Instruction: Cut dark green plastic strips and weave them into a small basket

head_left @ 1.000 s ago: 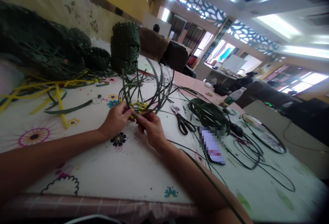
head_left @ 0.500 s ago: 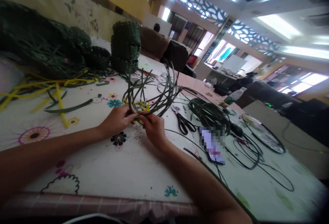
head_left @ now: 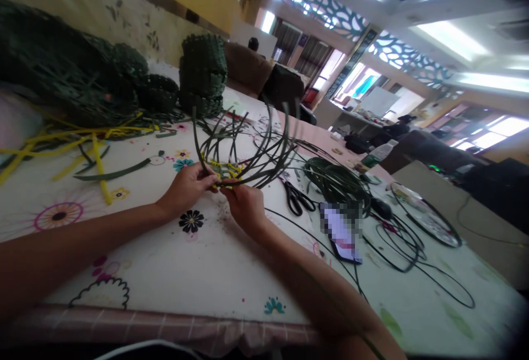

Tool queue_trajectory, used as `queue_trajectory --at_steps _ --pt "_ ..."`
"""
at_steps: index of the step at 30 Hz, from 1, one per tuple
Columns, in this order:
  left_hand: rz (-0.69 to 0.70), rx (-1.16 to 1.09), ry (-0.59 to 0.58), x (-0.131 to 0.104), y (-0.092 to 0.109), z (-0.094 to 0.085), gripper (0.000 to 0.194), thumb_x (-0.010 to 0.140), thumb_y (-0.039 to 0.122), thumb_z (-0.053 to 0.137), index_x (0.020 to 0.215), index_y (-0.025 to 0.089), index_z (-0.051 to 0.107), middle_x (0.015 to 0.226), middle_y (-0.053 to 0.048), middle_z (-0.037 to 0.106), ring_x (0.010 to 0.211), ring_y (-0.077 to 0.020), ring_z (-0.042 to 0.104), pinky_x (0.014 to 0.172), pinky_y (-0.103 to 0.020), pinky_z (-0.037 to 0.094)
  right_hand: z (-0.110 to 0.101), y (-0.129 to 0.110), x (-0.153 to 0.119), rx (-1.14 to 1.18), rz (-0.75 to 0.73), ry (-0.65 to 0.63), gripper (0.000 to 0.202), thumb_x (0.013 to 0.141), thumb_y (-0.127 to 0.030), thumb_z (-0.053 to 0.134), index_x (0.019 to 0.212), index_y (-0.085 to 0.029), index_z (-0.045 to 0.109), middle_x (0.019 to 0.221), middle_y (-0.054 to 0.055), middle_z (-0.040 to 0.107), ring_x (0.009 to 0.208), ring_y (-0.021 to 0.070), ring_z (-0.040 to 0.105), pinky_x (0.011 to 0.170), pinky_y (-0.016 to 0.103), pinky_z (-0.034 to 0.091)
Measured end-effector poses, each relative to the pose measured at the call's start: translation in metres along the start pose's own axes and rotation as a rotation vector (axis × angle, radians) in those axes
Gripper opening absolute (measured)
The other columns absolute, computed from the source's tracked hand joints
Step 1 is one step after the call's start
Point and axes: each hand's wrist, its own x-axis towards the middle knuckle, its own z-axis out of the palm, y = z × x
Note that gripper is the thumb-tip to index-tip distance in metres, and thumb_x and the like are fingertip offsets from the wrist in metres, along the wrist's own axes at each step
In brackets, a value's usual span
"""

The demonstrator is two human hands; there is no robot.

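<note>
A small piece of weaving (head_left: 229, 170) in dark green and yellow strips is between my two hands, just over the flowered tablecloth (head_left: 152, 261). Its loose green strips curve upward and fan out to the right. My left hand (head_left: 188, 186) pinches its near left edge between thumb and fingers. On the near right edge, my right hand (head_left: 246, 203) is closed with its fingertips on the strips. The exact crossing under the fingertips is hidden. One long green strip trails past my right forearm toward the front of the table.
Black-handled scissors (head_left: 298, 197), a phone (head_left: 342, 233) and a coil of green strip (head_left: 334, 183) lie to the right. Loose yellow strips (head_left: 99, 167) are at the left. Behind them stand a large woven green basket (head_left: 53, 68) and stacked smaller baskets (head_left: 202, 73).
The weaving has turned and tipped in my hands; its loose strips have swung outward and more yellow shows. Both hands stay at nearly the same spot. The long strip has shifted over my right forearm.
</note>
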Motion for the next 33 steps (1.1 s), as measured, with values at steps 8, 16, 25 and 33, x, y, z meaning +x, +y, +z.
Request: queue_trajectory --at_steps 8,16,25,33 --pt "0.003 -0.042 -0.014 -0.002 0.002 -0.001 0.029 0.082 0.042 0.068 0.084 0.014 0.063 0.084 -0.005 0.07 0.067 -0.0136 0.067 0.071 -0.031 0.06 0.005 0.013 0.002 0.265 -0.076 0.045 0.02 0.093 -0.022 0.066 0.108 -0.028 0.078 0.11 0.001 0.078 0.102 0.0216 0.073 0.085 0.028 0.055" --pt "0.103 0.273 -0.051 -0.003 0.005 -0.01 0.029 0.087 0.04 0.061 0.101 0.016 0.064 0.068 -0.001 0.064 0.053 -0.0116 0.057 0.049 -0.023 0.047 0.0 0.009 0.003 0.048 0.015 -0.093 0.019 0.095 -0.025 0.062 0.105 -0.024 0.078 0.101 0.005 0.079 0.095 0.0223 0.073 0.078 0.025 0.049" --pt "0.19 0.298 -0.24 -0.002 0.003 -0.007 0.024 0.077 0.035 0.073 0.094 0.019 0.073 0.057 0.006 0.047 0.053 -0.0084 0.043 0.052 -0.021 0.038 0.002 -0.001 0.004 -0.274 -0.009 -0.3 0.027 0.099 -0.035 0.057 0.1 -0.018 0.077 0.092 0.012 0.079 0.087 0.0248 0.074 0.064 0.027 0.039" --pt "0.106 0.183 -0.137 -0.001 0.012 -0.001 0.022 0.072 0.039 0.073 0.082 0.02 0.074 0.066 0.0 0.066 0.06 -0.0135 0.057 0.057 -0.026 0.048 0.005 0.0 0.002 -0.129 -0.073 -0.197 0.018 0.095 -0.035 0.063 0.099 -0.023 0.076 0.093 0.005 0.079 0.079 0.0197 0.072 0.064 0.025 0.041"
